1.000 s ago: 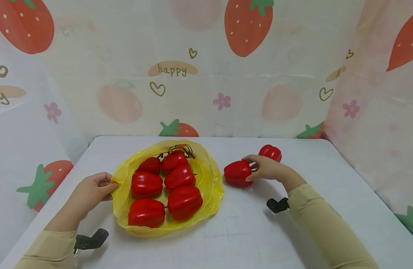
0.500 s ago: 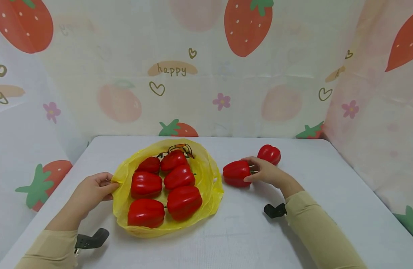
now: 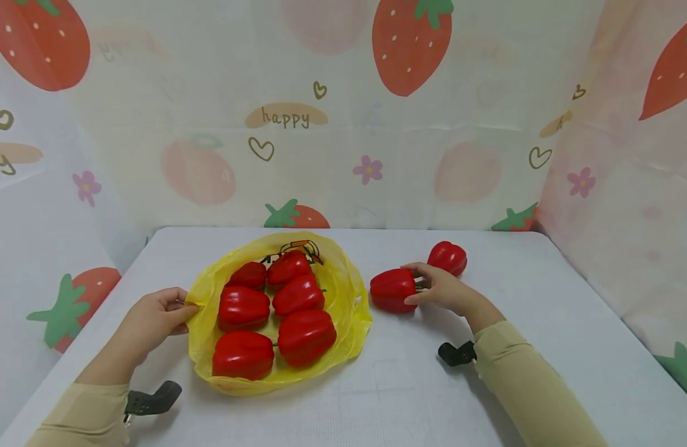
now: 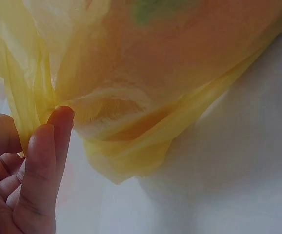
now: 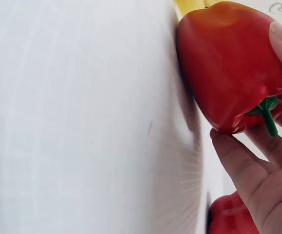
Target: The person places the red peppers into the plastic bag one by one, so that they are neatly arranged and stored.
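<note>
A yellow plastic bag (image 3: 351, 279) lies spread with its mouth up on the left part of the table. Inside it are several red bell peppers (image 3: 307, 336). My left hand (image 3: 156, 320) pinches the bag's left edge between thumb and fingers, as the left wrist view also shows at close range. Just right of the bag, a red bell pepper (image 3: 392, 290) lies on its side, its green stem toward my right hand (image 3: 446, 288). That hand grips the pepper by its stem end, thumb on one side and fingers on the other (image 5: 243, 165).
Behind my right hand another red bell pepper (image 3: 448, 257) rests on the white table (image 3: 388, 385). A printed cloth (image 3: 343, 174) with strawberries hangs at the table's back and sides. Dark wrist-camera mounts (image 3: 153, 397) stick out from both sleeves.
My right hand and the pepper in its grip have shifted very slightly left, toward the bag. The left hand, the bag and its peppers stay in place.
</note>
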The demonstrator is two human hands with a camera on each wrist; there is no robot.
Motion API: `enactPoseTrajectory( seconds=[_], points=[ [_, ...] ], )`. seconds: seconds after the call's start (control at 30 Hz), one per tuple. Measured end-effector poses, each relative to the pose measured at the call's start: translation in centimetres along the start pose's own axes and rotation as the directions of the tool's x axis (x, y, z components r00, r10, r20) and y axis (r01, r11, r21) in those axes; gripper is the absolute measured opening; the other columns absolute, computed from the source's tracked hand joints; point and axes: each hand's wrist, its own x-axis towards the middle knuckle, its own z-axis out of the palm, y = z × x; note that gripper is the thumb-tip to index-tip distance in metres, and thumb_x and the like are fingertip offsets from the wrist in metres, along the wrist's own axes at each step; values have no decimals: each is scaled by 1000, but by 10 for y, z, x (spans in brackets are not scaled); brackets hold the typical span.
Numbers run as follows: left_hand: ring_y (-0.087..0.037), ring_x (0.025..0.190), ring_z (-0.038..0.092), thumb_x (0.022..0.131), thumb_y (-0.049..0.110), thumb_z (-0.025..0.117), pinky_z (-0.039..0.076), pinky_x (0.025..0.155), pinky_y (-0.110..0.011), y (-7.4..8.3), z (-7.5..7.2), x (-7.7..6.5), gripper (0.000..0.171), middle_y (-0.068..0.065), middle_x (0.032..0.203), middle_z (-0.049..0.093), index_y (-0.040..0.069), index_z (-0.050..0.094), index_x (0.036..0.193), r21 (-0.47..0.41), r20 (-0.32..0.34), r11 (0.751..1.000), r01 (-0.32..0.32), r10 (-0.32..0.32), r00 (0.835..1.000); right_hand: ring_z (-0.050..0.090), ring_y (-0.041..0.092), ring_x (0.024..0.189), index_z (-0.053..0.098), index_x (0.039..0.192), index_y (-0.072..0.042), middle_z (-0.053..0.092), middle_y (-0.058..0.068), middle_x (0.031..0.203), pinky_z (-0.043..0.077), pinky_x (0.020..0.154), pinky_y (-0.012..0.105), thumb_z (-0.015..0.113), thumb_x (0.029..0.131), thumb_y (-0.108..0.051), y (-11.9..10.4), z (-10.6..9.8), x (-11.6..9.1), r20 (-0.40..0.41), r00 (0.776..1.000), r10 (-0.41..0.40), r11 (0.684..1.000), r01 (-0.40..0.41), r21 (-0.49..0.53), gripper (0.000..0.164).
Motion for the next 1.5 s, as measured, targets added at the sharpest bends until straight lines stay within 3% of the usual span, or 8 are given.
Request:
enactPoseTrajectory(
  seconds=[0.53,0.77,0.97,1.2,1.5],
  points=[
    [-16,81,61,90,34,56,55,73,-31,-3,1,2,37,-14,104,62,2,55,110,3,-1,1000,7,-7,1000,44,32,117,39,134,-22,47,8,128,51,82,47,79,70,-30,-33,-20,-6,-21,996,-82,996,82,26,76],
    [-16,81,61,90,34,56,55,73,-30,-3,1,1,37,-13,104,62,2,56,109,0,0,1000,5,-5,1000,46,28,114,39,134,-28,49,5,126,53,70,36,78,70,-33,-56,-21,-5,-5,997,-82,996,82,34,76],
    [-17,81,61,90,34,56,55,73,-30,-4,0,1,38,-13,103,62,2,55,109,-4,0,1000,5,-5,1000,46,27,117,40,134,-24,49,4,127,53,78,39,80,69,-29,-76,-12,-3,1,986,-165,986,165,28,77],
    [-16,81,61,90,35,56,55,73,-30,-5,0,2,38,-13,104,62,2,55,109,-10,2,1000,15,-15,1000,48,24,114,43,132,-27,51,0,123,53,79,41,82,66,-27,-98,5,4,29,983,-183,982,181,61,76],
    [-16,80,60,90,36,55,55,73,-29,-5,0,1,39,-13,104,62,2,55,109,-5,2,1000,13,-13,1000,51,22,111,42,132,-23,50,1,124,53,78,37,79,71,-21,-117,31,23,126,953,-275,961,268,66,71]
  ],
)
